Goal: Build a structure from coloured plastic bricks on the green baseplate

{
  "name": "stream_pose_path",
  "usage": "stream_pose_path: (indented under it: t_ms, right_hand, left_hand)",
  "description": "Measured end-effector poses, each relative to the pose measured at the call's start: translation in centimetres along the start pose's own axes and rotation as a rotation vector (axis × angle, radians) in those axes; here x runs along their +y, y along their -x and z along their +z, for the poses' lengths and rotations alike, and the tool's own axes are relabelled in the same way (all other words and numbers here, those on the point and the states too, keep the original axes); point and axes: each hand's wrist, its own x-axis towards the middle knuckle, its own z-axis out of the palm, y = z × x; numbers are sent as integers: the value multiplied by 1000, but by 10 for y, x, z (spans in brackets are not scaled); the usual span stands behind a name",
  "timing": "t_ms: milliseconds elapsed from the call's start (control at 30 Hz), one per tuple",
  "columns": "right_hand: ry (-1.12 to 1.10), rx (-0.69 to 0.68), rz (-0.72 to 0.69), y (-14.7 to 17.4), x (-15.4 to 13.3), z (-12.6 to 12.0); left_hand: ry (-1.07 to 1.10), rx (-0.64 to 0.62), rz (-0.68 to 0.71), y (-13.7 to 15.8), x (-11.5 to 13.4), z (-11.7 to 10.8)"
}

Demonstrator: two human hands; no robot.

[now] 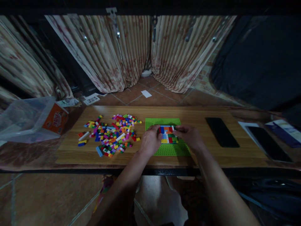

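Note:
A green baseplate (164,122) lies on the wooden board in front of me. A patch of coloured bricks (167,134) is built up on its middle. My left hand (150,141) rests at the left side of that patch, fingers curled against the bricks. At the patch's right side, my right hand (189,136) has its fingertips pinched at the top right corner; whether it holds a loose brick I cannot tell. A heap of loose coloured bricks (113,133) is spread on the board left of the plate.
A clear plastic tub (25,119) with an orange box (55,119) lies at the far left. A black phone (221,131) lies right of the plate, and a tablet (268,142) further right. Striped curtains hang behind; the board's front edge (150,164) is near me.

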Motion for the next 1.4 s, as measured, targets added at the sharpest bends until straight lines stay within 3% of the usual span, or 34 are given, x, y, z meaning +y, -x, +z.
stream_pose_path:
  t_ms: [200,400,500,600,667,733,900,1000,1100,1233,1400]
  right_hand:
    - [-53,-16,78,-1,-4,2]
    - [12,46,26,0,-1,5]
    - [-78,99,24,2,-5,-4]
    - [-162,275,-31,5,-15,-14]
    - [-137,377,-96,7,-23,-15]
    - [-65,390,-185,12,-29,-7]
    - [95,140,-411,38,-38,34]
    - [297,-100,-557,54,-42,59]
    - [437,-223,-624,63,-42,81]
    - [540,-319,-648,65,-40,106]
    - [676,-282,-639,61,-38,129]
  left_hand:
    - [-21,-10,-5,3,-1,5]
    - [12,18,-29,4,-2,1]
    - [20,83,-42,0,-8,-13]
    - [13,146,-52,-6,-21,-33]
    - [32,188,-75,-10,-33,-46]
    - [55,256,-107,-13,-44,-57]
    - [131,390,-152,-13,-55,-74]
    - [162,416,-169,-12,-55,-77]
    - [164,414,-159,-11,-56,-77]
    - [165,404,-150,-11,-58,-76]
    - [172,399,-136,-11,-59,-77]
